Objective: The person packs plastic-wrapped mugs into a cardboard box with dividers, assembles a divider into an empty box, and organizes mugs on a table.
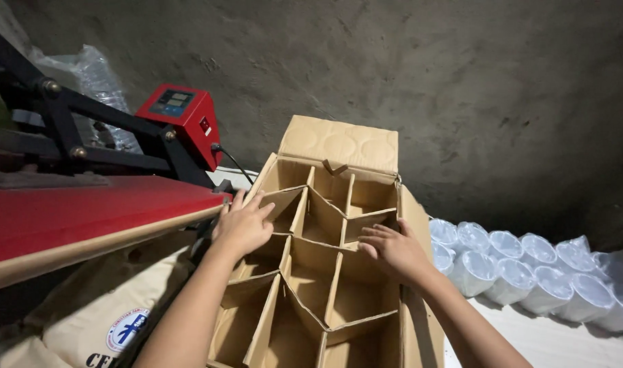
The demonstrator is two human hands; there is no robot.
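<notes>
Two open hands, left hand (244, 228) and right hand (391, 249), resting on brown cardboard dividers (311, 272), wrapped white cups (522, 272) alongside

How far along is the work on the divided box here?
Done: the box stands open with its cardboard dividers inside, crooked. In hand: the left hand and right hand rest on the dividers. Left: every visible cell is empty, and the wrapped white cups sit beside the box.

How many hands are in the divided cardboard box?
2. The left hand rests on the dividers near the cardboard box left wall; the right hand presses the dividers by its right wall.
</notes>
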